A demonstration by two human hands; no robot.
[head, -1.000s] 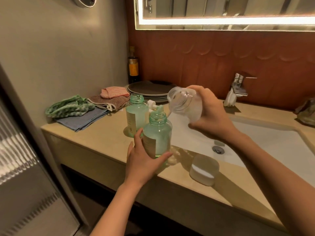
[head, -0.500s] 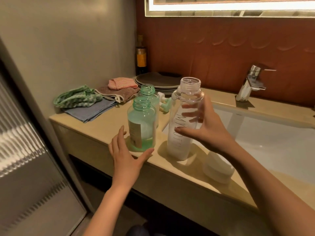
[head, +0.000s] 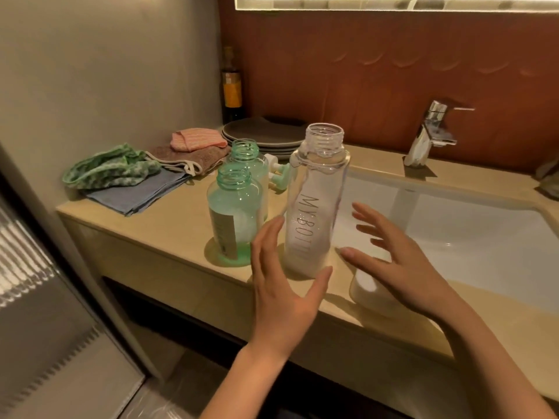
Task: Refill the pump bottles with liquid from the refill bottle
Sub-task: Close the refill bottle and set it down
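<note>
right hand [head: 396, 267] has let go of the refill bottle [head: 314, 207] since the earlier frame. it was wrapped round the body then. it now sits just right of the bottle, fingers straight and spread, holding nothing. left hand [head: 281, 285] has shifted from the base of the front bottle [head: 234, 219] to the left side of the refill bottle. its fingers are straight and its thumb is out toward the bottle's base. whether it touches the bottle cannot be told.

refill bottle: clear, uncapped, upright on the counter [head: 151, 237] near the front edge, whitish at the bottom. position: between the two hands.

front bottle: green, uncapped, upright, just left of the refill bottle, some liquid at the bottom.

rear bottle [head: 248, 158]: green, uncapped, upright, directly behind the front bottle.

pumps [head: 278, 173]: lying on the counter behind the refill bottle.

white cap [head: 366, 285]: on the counter's front strip, partly hidden under the right hand.

basin [head: 453, 231]: right of the bottles, tap [head: 429, 134] behind it.

cloths [head: 136, 176]: at the counter's left end, plates [head: 260, 134] stacked behind them.
</note>
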